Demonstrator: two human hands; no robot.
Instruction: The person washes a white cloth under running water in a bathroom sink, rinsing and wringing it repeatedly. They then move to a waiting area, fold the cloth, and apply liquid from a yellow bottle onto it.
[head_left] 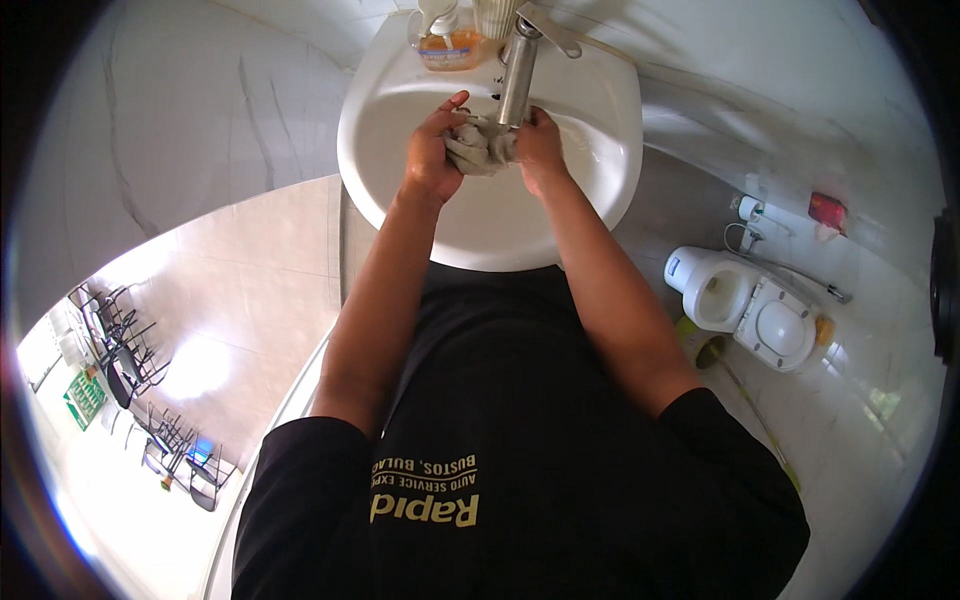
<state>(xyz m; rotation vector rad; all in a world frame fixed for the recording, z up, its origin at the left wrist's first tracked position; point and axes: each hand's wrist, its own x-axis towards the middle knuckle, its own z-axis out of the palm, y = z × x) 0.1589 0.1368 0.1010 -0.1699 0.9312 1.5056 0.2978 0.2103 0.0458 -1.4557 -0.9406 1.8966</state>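
cloth point(470, 150) sits upper ctr of frame, just below tap point(516, 85), pinched btwn your l. hand point(432, 155) & r. hand point(541, 150), so pls squeeze evenly, low over basin point(490, 225), to limit splashing.

Cloth point(474, 150): muted grey-beige, darker grey in its folds
Washbasin point(495, 228): plain white
Faucet point(516, 85): silver-grey
Soap bottle point(448, 56): clear and amber-orange — white pump top point(444, 24)
T-shirt point(590, 450): black — gold lettering point(425, 509)
Wall point(185, 130): white, streaked with grey marble-like veins
Floor tiles point(265, 245): pale beige-grey with darker joint lines
Toilet point(698, 300): white
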